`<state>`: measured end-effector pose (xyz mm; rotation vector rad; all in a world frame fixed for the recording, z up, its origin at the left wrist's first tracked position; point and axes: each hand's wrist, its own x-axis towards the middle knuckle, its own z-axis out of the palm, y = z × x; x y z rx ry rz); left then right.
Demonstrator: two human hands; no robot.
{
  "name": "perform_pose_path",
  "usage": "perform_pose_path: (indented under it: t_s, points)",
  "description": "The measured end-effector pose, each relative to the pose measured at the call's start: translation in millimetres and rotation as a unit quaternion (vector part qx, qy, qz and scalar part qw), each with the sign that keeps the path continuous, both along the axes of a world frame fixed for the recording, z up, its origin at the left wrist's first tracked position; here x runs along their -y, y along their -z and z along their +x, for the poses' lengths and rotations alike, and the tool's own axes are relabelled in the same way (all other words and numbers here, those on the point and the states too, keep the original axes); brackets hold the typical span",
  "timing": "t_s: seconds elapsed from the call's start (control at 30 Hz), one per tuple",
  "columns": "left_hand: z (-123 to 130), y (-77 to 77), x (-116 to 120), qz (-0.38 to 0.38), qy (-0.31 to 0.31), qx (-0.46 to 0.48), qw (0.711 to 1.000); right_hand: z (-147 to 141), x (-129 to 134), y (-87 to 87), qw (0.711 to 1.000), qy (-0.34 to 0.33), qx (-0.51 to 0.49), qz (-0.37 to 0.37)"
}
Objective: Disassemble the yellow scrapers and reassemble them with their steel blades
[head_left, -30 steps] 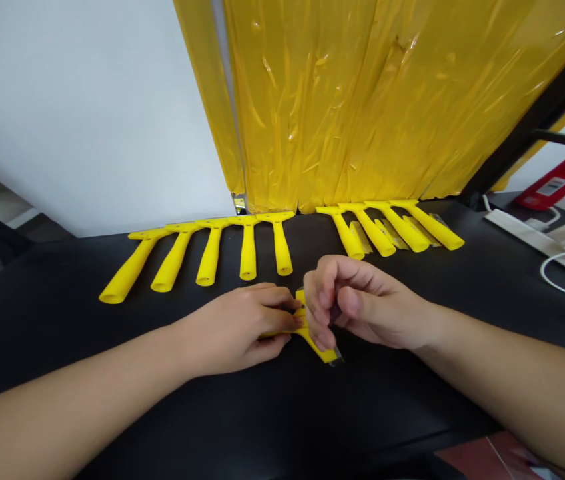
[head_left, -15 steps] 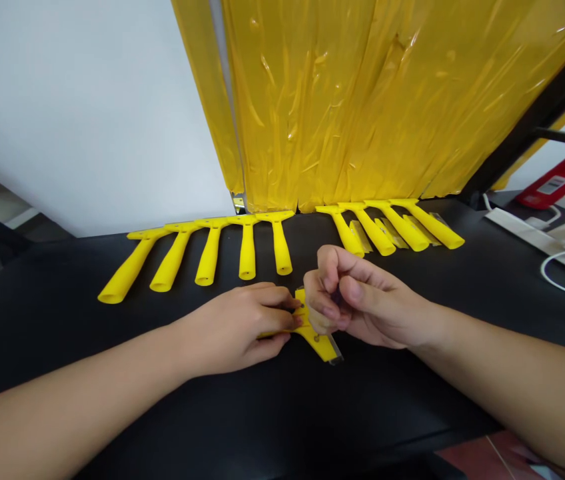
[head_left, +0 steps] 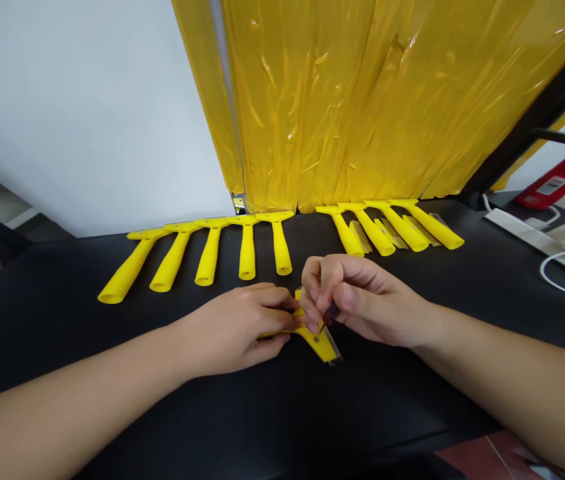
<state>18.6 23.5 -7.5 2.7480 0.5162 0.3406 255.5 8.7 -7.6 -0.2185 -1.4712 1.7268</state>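
Two bare hands: left hand (head_left: 235,330) gripping yellow plastic scraper (head_left: 315,339); right hand (head_left: 362,300) pinched closed above metal-edged head (head_left: 330,350).

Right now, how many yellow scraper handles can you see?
10: five in the left row, four in the right row, and one under the left hand. Any others would be hidden from view.

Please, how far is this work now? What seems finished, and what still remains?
Four yellow plastic scrapers at the far right, with thin translucent strips among them, perhaps look finished. In hand: the left hand pins another yellow plastic scraper on the black table, while the right fingers pinch a small dark piece at its head. Probably left: the five yellow plastic handles in the left row, without strips.
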Motion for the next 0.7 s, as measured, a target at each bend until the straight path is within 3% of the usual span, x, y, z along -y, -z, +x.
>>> perform_pose_path:
  t_s: [0.23, 0.5, 0.6, 0.7]
  points:
    - [-0.3, 0.8, -0.4, 0.001, -0.002, 0.001, 1.000, -4.0, 7.7, -2.6, 0.992, -0.028, -0.014, -0.122]
    - [-0.2, 0.5, 0.4, -0.006, -0.001, 0.016, 1.000, -2.0, 3.0, -1.3, 0.997, -0.050, 0.014, -0.061]
    - [0.1, -0.2, 0.4, -0.007, -0.005, 0.012, 1.000, -4.1, 9.3, -0.7, 0.993, -0.086, -0.004, -0.081]
    - [0.5, -0.4, 0.3, -0.007, -0.007, 0.005, 1.000, -6.3, 13.6, -0.3, 0.992, -0.077, -0.031, -0.091]
